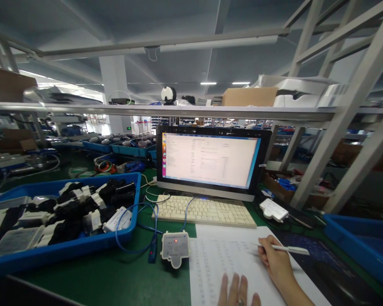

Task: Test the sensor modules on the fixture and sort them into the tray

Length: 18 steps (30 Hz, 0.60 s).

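My right hand (pixel 276 259) is closed around a white pen (pixel 295 250), its tip over the upper right part of a paper sheet (pixel 207 293). Rows of writing too blurred to read cover part of the sheet. Lower down, my left hand (pixel 238 293) lies on the paper with fingers stretched and a ring on one of them. Left of the paper sits a small white module (pixel 175 247) with a red light on. Beside it is a blue USB adapter (pixel 152 250) on a blue cable (pixel 117 231).
A lit monitor (pixel 207 161) stands behind a keyboard (pixel 207 211). On the left, a blue bin (pixel 83 250) holds black and white parts. Right are another white module (pixel 273 209), a dark mouse pad (pixel 325 255) and a blue tray (pixel 364 227). A shelf (pixel 185 111) spans above.
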{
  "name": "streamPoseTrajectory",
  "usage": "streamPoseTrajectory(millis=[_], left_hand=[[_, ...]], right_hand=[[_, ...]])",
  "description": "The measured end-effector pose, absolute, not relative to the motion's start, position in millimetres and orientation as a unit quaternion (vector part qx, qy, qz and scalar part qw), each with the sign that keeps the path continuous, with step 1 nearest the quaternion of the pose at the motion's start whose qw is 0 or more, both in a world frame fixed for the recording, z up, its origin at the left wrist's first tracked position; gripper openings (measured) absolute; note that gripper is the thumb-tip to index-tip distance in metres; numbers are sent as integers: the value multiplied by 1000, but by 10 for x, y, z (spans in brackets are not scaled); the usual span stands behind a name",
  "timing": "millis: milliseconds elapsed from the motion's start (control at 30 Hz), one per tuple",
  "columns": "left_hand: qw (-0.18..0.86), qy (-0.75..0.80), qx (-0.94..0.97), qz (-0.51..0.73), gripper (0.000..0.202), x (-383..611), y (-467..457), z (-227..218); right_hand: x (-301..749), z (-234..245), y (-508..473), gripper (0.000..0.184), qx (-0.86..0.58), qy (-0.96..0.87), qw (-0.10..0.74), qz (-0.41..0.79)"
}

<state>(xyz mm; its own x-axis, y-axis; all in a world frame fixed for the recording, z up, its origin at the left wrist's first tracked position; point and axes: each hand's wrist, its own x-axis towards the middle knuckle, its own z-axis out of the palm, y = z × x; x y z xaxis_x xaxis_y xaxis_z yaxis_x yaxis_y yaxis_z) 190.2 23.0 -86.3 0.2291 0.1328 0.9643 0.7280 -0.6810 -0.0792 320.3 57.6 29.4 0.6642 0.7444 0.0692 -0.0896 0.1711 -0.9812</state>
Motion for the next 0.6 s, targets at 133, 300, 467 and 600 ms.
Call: streamPoseTrajectory(millis=[133, 300, 467, 600], left_hand=[[101, -309, -888, -324, 38, 1611, 22, -545], [-117, -295, -932, -175, 82, 1309, -120, -20], [-147, -299, -930, -157, 78, 1285, -145, 100], [-137, -290, -933, -162, 76, 1279, -146, 95]], right_hand=[[3259, 320, 540, 28, -648, -391, 625, 192], [3280, 286, 514, 22, -680, -405, 595, 141], [3239, 257, 526, 20, -684, -444, 562, 139], [3238, 234, 529, 19, -682, -465, 544, 153]])
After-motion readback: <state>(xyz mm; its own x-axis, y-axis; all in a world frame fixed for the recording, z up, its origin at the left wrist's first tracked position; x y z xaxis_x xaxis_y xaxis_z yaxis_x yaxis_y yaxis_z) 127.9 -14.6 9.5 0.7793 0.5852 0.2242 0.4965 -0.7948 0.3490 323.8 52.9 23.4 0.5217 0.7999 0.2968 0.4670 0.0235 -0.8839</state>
